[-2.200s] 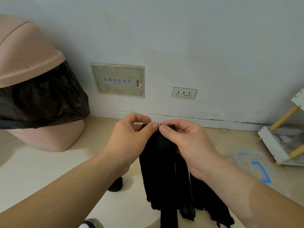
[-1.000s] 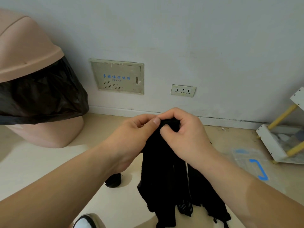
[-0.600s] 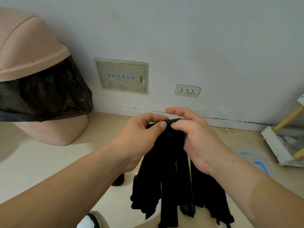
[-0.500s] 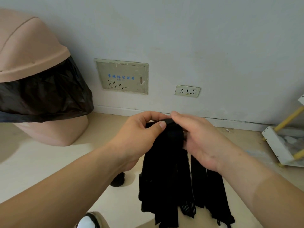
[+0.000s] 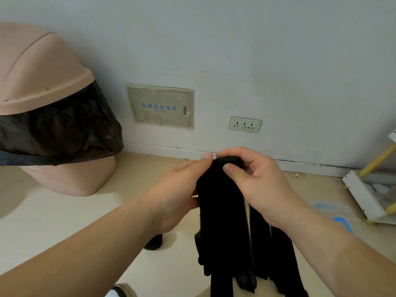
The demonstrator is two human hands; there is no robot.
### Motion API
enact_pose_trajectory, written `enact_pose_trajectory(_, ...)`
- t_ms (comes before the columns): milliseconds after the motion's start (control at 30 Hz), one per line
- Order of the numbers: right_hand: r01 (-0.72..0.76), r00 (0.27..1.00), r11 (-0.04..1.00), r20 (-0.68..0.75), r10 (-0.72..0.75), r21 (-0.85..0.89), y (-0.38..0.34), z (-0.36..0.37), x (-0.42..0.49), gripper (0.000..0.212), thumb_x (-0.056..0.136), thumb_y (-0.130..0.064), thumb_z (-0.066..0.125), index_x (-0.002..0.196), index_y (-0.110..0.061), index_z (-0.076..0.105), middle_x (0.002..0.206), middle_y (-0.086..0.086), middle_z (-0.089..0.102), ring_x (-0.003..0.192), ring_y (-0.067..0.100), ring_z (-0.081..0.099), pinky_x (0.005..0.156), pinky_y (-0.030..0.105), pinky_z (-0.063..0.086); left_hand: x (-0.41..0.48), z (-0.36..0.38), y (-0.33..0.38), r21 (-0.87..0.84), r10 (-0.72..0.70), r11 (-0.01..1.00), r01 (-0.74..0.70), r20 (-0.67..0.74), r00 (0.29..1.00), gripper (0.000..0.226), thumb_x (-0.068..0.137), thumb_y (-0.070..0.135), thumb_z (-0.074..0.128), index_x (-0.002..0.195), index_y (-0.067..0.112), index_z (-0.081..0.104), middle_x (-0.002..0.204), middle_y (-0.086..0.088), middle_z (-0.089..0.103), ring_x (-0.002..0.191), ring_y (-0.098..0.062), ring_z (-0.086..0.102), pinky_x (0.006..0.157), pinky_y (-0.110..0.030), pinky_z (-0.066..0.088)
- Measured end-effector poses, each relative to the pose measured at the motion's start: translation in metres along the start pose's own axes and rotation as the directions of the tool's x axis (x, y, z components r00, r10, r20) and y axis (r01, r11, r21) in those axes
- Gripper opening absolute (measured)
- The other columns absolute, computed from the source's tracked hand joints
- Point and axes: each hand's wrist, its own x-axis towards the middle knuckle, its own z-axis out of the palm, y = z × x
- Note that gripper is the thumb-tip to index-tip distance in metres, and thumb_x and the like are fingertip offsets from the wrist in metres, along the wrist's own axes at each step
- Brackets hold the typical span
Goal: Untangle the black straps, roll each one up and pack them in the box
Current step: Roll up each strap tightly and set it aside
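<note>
Lining the pink domed plastic bin (image 5: 42, 71), a black plastic bag (image 5: 60, 133) is spilling out. The left hand (image 5: 177, 189) is gripping the dangling bunch of black fabric straps (image 5: 222, 213); the right hand (image 5: 259, 185), flatter before, is now pinching its top.

My left hand (image 5: 177, 189) and right hand (image 5: 259, 185) meet in front of me, bare forearms reaching in from below. Both pinch the top of the black straps (image 5: 222, 221), thumbs on the near side, right fingers curled over.
</note>
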Motion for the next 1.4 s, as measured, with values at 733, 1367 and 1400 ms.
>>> enact_pose_trajectory(733,-0.211,0.977,0.965,0.048,0.206,0.159,0.0,0.007,0.003,0.014,0.109,-0.024,0.059,0.11,-0.025,0.073,0.107,0.01,0.078,0.103,0.028,0.075,0.09,0.042,0.061,-0.003,-0.001,0.0,0.07,0.177,0.983,-0.172,-0.07,0.982,0.03,0.098,0.027,0.075,0.126,0.019,0.067,0.116,-0.006,0.078,0.096,-0.015,0.076,0.071,-0.024,0.057)
enact_pose_trajectory(1367,-0.321,0.926,0.946,0.22,0.307,0.032,0.002,0.005,0.002,0.03,0.087,-0.057,0.058,0.11,-0.041,0.069,0.12,0.006,0.076,0.103,0.017,0.073,0.098,0.044,0.056,-0.012,0.011,-0.003,0.303,0.228,0.937,-0.175,-0.147,0.963,0.022,0.106,0.044,0.057,0.111,0.024,0.064,0.091,0.008,0.072,0.072,0.003,0.067,0.06,-0.014,0.051)
enact_pose_trajectory(1400,-0.351,0.912,0.936,0.236,0.334,0.035,0.003,0.005,0.004,0.044,0.084,-0.07,0.056,0.115,-0.042,0.07,0.124,0.004,0.076,0.111,0.017,0.073,0.104,0.047,0.055,-0.013,0.009,-0.002,0.339,0.254,0.92,-0.195,-0.139,0.957,0.018,0.106,0.04,0.058,0.111,0.025,0.063,0.094,0.006,0.072,0.074,0.0,0.067,0.062,-0.016,0.053)
